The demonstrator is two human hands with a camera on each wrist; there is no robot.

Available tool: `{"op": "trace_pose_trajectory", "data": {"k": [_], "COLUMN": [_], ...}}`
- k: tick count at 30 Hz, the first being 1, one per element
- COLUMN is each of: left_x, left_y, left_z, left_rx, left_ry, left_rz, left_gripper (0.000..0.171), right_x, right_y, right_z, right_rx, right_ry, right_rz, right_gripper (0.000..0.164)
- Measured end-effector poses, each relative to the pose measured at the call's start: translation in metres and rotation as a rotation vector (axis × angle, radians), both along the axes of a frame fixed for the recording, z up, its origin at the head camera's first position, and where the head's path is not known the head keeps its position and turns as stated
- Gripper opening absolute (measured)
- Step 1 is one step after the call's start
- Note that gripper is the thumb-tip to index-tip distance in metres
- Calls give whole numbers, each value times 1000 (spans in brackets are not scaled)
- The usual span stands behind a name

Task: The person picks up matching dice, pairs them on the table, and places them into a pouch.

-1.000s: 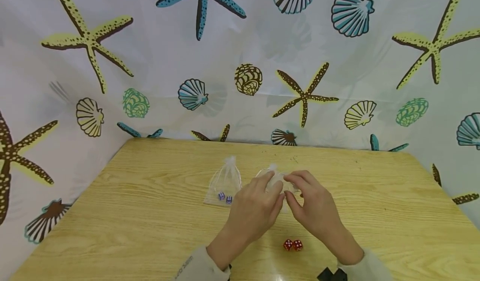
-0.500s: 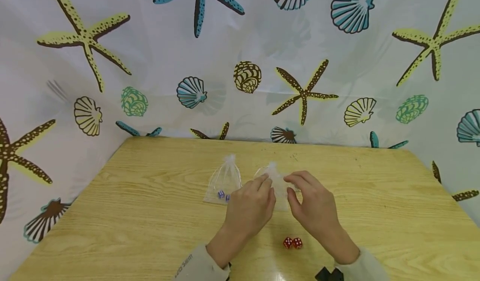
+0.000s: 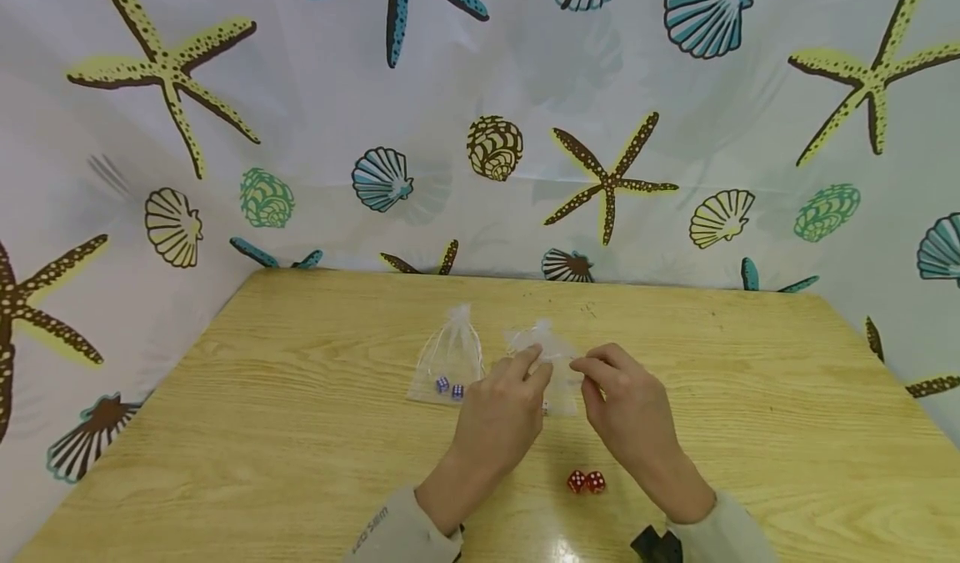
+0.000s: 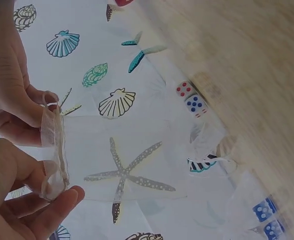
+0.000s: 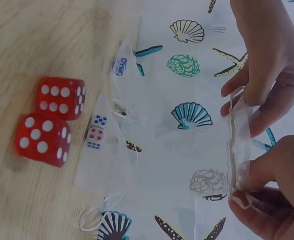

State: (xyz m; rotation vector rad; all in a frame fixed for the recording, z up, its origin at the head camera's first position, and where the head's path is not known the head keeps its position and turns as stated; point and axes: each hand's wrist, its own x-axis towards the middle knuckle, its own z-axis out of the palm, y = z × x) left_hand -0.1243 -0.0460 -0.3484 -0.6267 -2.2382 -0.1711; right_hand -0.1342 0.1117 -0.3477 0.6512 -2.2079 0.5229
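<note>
Between my hands hangs a sheer white drawstring pouch (image 4: 122, 160), its gathered top band stretched from one hand to the other. My left hand (image 3: 498, 413) pinches one end of that band, my right hand (image 3: 632, 409) the opposite end, with thumb and fingers. Nothing shows inside this pouch. Beyond it a second sheer pouch (image 5: 94, 167) lies on the table with two white dice (image 5: 96, 132), partly hidden by my left hand in the head view. Nearer me sit two red dice (image 3: 586, 482) side by side, between my forearms.
Left of my hands, another sheer pouch (image 3: 459, 346) with two blue dice (image 3: 450, 388) lies on the wooden table (image 3: 262, 429). A white cloth (image 3: 480, 71) printed with starfish and shells hangs behind the table and along both sides.
My hands have moved slightly apart from nearly meeting fingertips. The right thumb and forefinger have come together on the pouch's top band. Both red dice have stayed put.
</note>
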Motion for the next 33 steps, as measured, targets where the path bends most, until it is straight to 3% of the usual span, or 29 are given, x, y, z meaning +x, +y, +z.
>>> {"op": "trace_pose_trajectory", "data": {"k": [3, 10, 14, 22, 28, 33], "left_x": [0, -2, -3, -5, -9, -8], "left_y": [1, 3, 2, -1, -4, -4], "left_z": [0, -4, -5, -5, -3, -2], "left_rx": [10, 49, 21, 17, 6, -30], "left_ry": [5, 18, 7, 2, 17, -36], "left_rz": [-16, -40, -47, -48, -50, -50], "left_gripper": [13, 19, 25, 16, 19, 20], "right_x": [0, 1, 0, 1, -2, 3], "right_y": [-1, -3, -1, 2, 1, 6], "right_z": [-1, -6, -6, -6, -3, -2], "right_rx": [0, -29, -13, 34, 22, 9], "right_ry": [-2, 1, 21, -17, -47, -90], "right_rz": [20, 45, 20, -29, 24, 85], "right_gripper": [18, 15, 13, 10, 9, 15]}}
